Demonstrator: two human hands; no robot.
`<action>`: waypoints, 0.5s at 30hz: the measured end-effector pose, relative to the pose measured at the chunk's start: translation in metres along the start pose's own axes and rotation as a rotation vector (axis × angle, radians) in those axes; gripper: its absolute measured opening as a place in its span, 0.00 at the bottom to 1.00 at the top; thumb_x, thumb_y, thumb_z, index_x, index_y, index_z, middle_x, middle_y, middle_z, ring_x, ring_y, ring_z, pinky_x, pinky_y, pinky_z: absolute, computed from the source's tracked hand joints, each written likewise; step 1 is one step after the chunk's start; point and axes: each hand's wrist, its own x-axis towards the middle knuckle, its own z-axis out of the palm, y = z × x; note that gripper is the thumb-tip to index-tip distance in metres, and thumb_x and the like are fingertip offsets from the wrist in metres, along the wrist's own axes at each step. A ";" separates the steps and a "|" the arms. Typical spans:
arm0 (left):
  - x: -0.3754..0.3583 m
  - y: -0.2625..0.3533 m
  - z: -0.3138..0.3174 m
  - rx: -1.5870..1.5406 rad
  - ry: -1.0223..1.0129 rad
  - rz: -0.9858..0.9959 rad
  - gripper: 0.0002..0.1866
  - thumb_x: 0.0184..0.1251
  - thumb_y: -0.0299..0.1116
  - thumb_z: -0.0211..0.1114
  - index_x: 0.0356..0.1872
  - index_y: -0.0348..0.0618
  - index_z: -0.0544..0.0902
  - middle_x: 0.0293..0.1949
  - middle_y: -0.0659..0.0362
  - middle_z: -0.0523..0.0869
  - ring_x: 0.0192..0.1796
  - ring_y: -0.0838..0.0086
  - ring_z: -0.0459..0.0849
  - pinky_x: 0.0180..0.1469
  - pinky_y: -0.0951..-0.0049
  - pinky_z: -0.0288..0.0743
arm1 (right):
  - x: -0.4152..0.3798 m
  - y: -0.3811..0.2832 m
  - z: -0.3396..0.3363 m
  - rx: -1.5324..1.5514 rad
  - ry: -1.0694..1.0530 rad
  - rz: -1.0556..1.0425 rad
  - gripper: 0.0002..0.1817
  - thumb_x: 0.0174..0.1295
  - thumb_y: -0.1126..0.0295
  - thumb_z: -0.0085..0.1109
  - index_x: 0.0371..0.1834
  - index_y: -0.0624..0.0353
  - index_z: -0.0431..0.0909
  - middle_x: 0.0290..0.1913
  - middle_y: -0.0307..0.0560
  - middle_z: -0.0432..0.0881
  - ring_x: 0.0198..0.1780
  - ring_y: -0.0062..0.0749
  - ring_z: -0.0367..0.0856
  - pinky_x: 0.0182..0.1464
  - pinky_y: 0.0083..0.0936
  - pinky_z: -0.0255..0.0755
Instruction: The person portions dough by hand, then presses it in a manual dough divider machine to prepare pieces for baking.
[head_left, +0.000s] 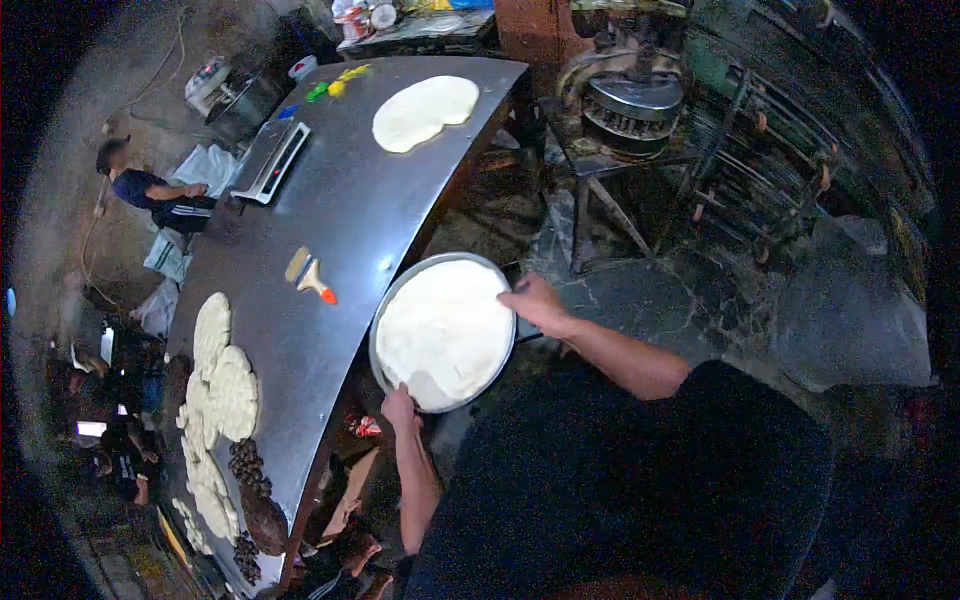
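A round metal pan holds a flat layer of pale dough and is tilted at the table's near edge. My right hand grips its rim at the upper right. At the lower left of the pan, my left hand has its fingers on the rim. A brush with an orange-tipped handle lies on the metal table, left of the pan. Farther up the table is a flat dough sheet.
Dough pieces and dark clustered food lie at the table's lower left. A scale stands near its far edge, with a person beyond. A machine on a stand is at the upper right.
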 end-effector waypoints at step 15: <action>-0.021 0.318 0.373 0.817 -0.378 1.024 0.10 0.49 0.38 0.64 0.29 0.47 0.87 0.32 0.52 0.87 0.35 0.59 0.88 0.35 0.58 0.81 | 0.132 0.119 -0.354 0.683 0.476 0.352 0.16 0.60 0.56 0.58 0.18 0.48 0.71 0.13 0.29 0.63 0.11 0.17 0.58 0.12 0.20 0.50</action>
